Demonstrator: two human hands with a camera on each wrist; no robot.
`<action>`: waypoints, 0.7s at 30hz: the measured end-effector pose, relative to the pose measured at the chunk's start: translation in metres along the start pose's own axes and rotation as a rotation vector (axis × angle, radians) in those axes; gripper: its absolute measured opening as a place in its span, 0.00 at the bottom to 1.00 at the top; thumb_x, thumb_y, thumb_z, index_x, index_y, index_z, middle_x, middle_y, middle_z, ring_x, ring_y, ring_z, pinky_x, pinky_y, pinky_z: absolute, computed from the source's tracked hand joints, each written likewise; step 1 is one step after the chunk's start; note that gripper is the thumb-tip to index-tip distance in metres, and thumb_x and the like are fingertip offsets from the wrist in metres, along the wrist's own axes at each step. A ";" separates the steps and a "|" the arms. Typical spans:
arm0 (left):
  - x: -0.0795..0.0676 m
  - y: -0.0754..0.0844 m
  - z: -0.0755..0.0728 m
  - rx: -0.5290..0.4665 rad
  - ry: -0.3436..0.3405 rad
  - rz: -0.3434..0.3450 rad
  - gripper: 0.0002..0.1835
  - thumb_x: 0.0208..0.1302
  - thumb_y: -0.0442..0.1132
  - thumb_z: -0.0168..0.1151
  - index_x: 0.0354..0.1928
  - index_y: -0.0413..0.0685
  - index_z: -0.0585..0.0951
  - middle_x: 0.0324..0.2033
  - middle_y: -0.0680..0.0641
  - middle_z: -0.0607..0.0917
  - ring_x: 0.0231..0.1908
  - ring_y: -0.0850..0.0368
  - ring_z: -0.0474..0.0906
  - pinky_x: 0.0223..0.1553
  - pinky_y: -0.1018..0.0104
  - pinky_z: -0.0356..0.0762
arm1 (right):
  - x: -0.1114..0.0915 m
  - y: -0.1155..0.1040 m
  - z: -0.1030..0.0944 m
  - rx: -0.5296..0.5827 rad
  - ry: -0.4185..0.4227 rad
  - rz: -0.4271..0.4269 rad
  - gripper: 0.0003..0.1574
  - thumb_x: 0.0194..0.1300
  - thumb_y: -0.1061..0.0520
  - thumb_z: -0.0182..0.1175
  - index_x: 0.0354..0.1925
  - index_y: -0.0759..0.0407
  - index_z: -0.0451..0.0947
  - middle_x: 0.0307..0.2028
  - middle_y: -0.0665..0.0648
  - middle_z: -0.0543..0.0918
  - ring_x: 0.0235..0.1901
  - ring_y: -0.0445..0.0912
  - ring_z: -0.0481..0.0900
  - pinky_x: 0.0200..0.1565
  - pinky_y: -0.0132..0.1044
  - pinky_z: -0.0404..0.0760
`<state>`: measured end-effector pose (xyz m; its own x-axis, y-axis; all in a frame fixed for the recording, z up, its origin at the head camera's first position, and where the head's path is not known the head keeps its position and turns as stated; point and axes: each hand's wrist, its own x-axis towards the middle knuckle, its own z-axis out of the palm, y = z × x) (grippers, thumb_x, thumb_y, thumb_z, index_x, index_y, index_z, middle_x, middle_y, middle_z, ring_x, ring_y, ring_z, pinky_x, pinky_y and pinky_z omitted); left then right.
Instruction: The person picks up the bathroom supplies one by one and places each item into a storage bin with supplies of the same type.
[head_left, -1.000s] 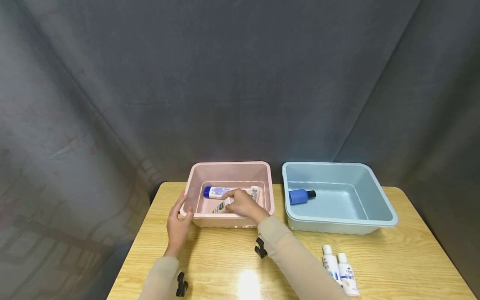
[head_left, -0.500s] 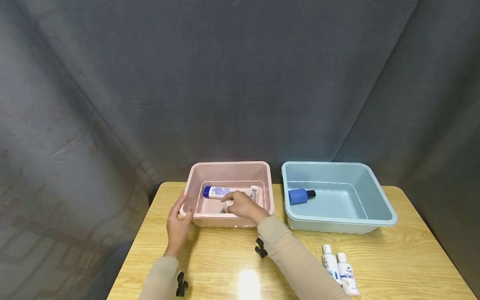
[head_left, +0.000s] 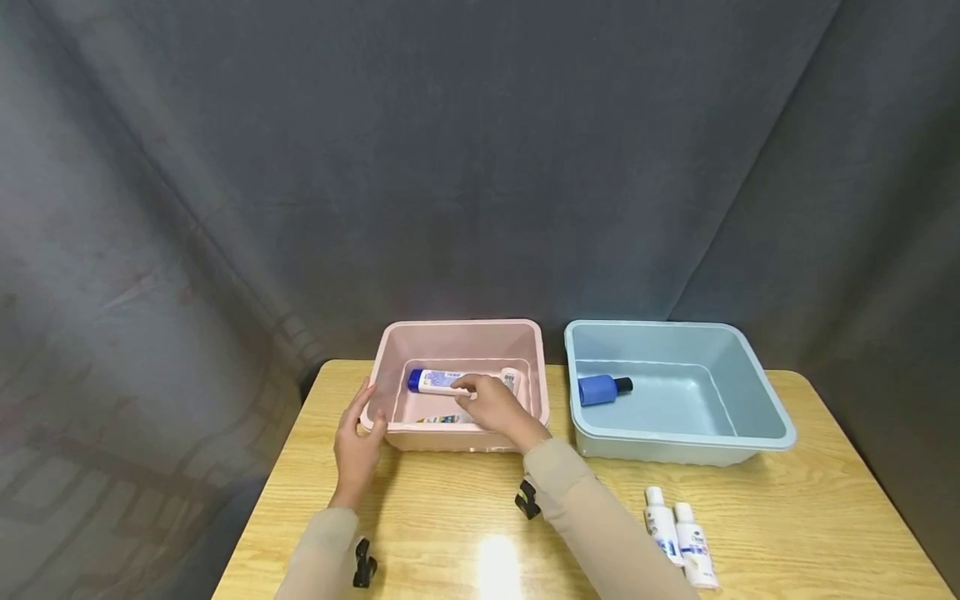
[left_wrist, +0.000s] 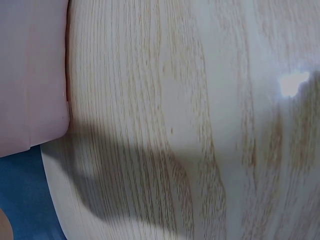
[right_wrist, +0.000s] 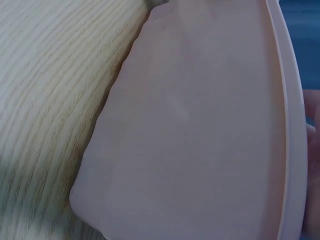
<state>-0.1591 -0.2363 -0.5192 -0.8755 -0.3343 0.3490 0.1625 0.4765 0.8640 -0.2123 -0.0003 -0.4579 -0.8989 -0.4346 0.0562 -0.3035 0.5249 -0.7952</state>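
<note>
In the head view, my right hand [head_left: 497, 407] reaches into the pink bin [head_left: 461, 439], its thumb and index finger apart by the right end of a white bottle with a blue cap [head_left: 437, 382]. Just below the fingers, a small bottle with a colourful label [head_left: 438, 419] lies along the near wall, partly hidden. Another white bottle [head_left: 510, 379] lies at the right, partly behind the hand. My left hand [head_left: 357, 454] rests at the bin's near left corner with fingers extended. The right wrist view shows mostly the bin's outer wall [right_wrist: 195, 125].
A light blue bin [head_left: 682, 446] stands to the right, holding a blue bottle with a black cap [head_left: 597, 390]. Two white bottles, one [head_left: 662, 523] beside the other [head_left: 696, 546], lie on the wooden table [head_left: 442, 517] in front of it. A grey curtain [head_left: 480, 167] hangs behind.
The small bottle, tilted in my right hand's fingers before, now lies along the pink bin's near wall. The right hand has let go and shifted slightly away. My left hand stays put.
</note>
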 end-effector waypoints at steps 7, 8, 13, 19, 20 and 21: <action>0.001 -0.004 0.002 0.004 -0.007 -0.017 0.25 0.65 0.31 0.61 0.64 0.49 0.77 0.68 0.52 0.72 0.70 0.48 0.62 0.70 0.48 0.58 | -0.010 -0.005 0.002 -0.029 0.172 -0.060 0.14 0.67 0.63 0.59 0.49 0.59 0.84 0.44 0.56 0.87 0.45 0.52 0.83 0.48 0.47 0.81; 0.001 -0.004 0.002 0.004 -0.009 -0.019 0.25 0.65 0.31 0.61 0.64 0.49 0.77 0.68 0.53 0.72 0.70 0.48 0.62 0.70 0.48 0.58 | -0.011 -0.005 0.003 -0.040 0.192 -0.071 0.13 0.67 0.63 0.59 0.49 0.58 0.85 0.43 0.55 0.87 0.44 0.50 0.83 0.47 0.46 0.81; 0.003 -0.003 0.004 0.003 -0.019 -0.019 0.24 0.66 0.32 0.60 0.64 0.49 0.77 0.68 0.53 0.72 0.70 0.48 0.62 0.70 0.49 0.57 | -0.019 -0.008 0.000 -0.109 0.268 -0.101 0.14 0.67 0.61 0.60 0.49 0.55 0.85 0.44 0.53 0.87 0.44 0.48 0.83 0.46 0.44 0.81; 0.005 -0.002 0.004 0.010 -0.021 -0.013 0.24 0.65 0.31 0.60 0.64 0.49 0.78 0.69 0.52 0.71 0.70 0.47 0.63 0.70 0.48 0.58 | -0.032 -0.014 -0.011 -0.211 0.323 -0.124 0.13 0.66 0.60 0.62 0.48 0.53 0.84 0.45 0.53 0.86 0.46 0.49 0.82 0.46 0.47 0.81; 0.005 -0.002 0.004 0.011 -0.022 -0.013 0.24 0.65 0.31 0.60 0.64 0.49 0.78 0.69 0.52 0.71 0.70 0.47 0.63 0.70 0.48 0.58 | -0.035 -0.014 -0.013 -0.216 0.326 -0.128 0.13 0.66 0.60 0.63 0.48 0.53 0.84 0.45 0.53 0.86 0.46 0.49 0.82 0.46 0.47 0.81; 0.005 -0.002 0.004 0.011 -0.024 -0.014 0.24 0.65 0.31 0.60 0.64 0.49 0.78 0.69 0.52 0.71 0.70 0.47 0.63 0.70 0.47 0.58 | -0.037 -0.014 -0.015 -0.223 0.326 -0.132 0.12 0.65 0.60 0.63 0.48 0.53 0.84 0.45 0.53 0.86 0.46 0.49 0.83 0.46 0.47 0.81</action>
<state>-0.1657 -0.2359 -0.5210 -0.8884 -0.3214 0.3279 0.1451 0.4811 0.8646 -0.1798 0.0191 -0.4397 -0.8899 -0.2728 0.3656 -0.4514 0.6413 -0.6205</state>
